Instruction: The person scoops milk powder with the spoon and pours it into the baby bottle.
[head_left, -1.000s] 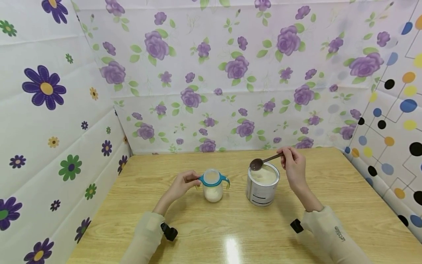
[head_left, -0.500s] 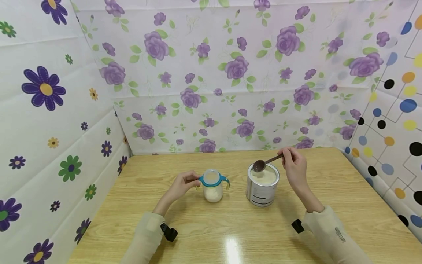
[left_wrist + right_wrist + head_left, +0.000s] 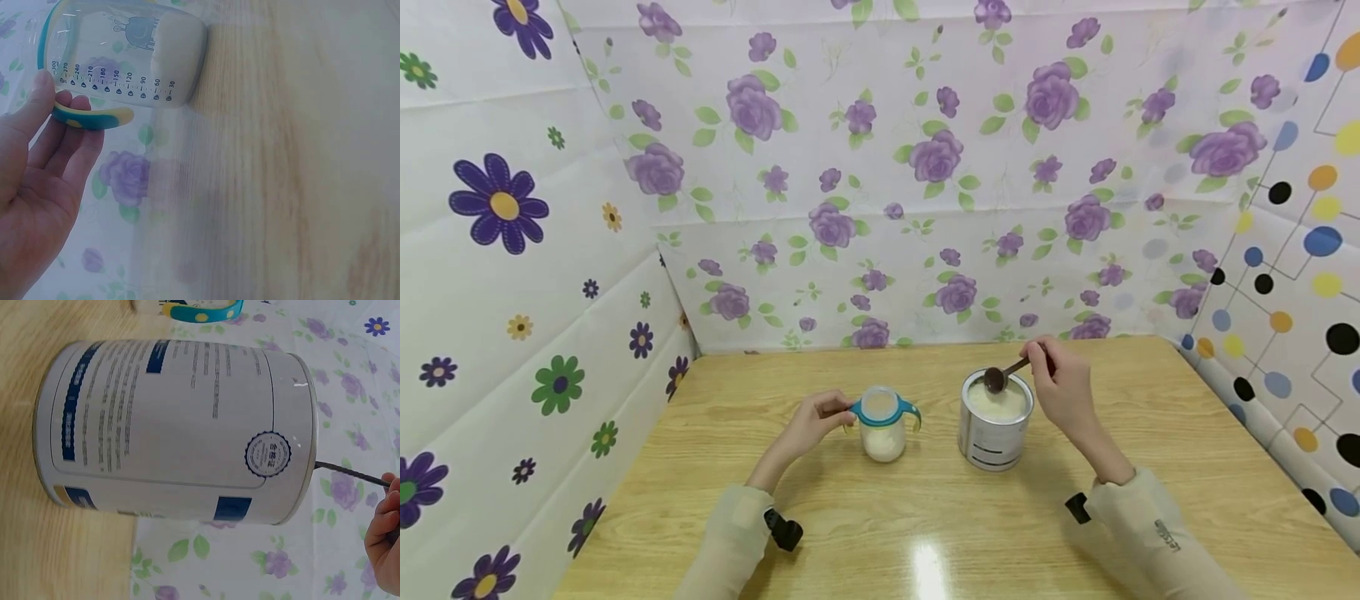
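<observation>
A clear baby bottle (image 3: 882, 442) with a blue collar and two handles stands on the table, white powder in its lower part. My left hand (image 3: 817, 421) pinches its left handle (image 3: 94, 119) between thumb and fingers. To the right stands an open milk powder can (image 3: 992, 442), pale powder showing inside its rim. My right hand (image 3: 1063, 383) grips the handle of a dark brown spoon (image 3: 996, 380), whose bowl is at the can's mouth, over the powder. In the right wrist view the can (image 3: 181, 431) hides the spoon's bowl; only the thin handle (image 3: 350, 472) shows.
The wooden table (image 3: 850, 533) ends at a flowered cloth (image 3: 880, 208) at the back. Patterned cloths also hang at the left (image 3: 550, 292) and right (image 3: 1292, 292). A small black camera (image 3: 784, 530) sits at the left wrist, another (image 3: 1078, 507) at the right.
My right hand has shifted slightly left, and the spoon's bowl has moved from the can's left rim rightward to over the powder. The left hand and the baby bottle stay put.
</observation>
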A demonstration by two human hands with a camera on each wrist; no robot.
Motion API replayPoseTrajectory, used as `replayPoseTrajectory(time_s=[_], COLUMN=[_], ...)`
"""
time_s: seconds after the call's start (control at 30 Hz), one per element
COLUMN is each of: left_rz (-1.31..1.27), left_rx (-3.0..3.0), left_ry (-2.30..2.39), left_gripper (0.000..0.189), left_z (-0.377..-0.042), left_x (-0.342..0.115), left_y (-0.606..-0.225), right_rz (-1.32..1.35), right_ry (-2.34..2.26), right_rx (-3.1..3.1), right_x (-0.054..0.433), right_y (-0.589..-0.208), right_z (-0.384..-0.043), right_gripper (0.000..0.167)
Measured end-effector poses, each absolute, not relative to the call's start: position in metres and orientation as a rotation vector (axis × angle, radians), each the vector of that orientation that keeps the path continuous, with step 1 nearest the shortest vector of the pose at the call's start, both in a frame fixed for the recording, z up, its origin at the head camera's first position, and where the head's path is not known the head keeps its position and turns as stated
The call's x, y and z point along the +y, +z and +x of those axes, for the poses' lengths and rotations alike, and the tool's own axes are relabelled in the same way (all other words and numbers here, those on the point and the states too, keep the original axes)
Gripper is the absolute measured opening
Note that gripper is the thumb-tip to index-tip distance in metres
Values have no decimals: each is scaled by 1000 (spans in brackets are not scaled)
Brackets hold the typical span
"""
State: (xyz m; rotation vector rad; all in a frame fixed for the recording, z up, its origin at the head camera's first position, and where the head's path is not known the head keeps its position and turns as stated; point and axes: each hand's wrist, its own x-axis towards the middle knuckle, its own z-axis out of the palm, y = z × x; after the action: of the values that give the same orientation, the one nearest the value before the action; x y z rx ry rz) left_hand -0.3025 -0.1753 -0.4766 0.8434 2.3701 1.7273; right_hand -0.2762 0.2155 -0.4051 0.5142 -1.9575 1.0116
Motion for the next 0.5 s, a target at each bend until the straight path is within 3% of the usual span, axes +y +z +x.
replayPoseTrajectory(time_s=[0.17,0.3,0.5], left_rz=[857,854,823], left_rx=[2369,2367,2371], left_ry=[1730,1732,1717], left_gripper=[19,18,18], left_z=[-304,-304,-302], left_x=[-175,-176,-176], left_y=[-478,-478,-475], right_rz=[728,893,975], right_ry=[769,602,464], right_rx=[-1924,-1902,-1924], right_x=[217,215,212], right_y=[-403,-403,-405], right_z=[-275,-275,-274], right_gripper=[21,29,28])
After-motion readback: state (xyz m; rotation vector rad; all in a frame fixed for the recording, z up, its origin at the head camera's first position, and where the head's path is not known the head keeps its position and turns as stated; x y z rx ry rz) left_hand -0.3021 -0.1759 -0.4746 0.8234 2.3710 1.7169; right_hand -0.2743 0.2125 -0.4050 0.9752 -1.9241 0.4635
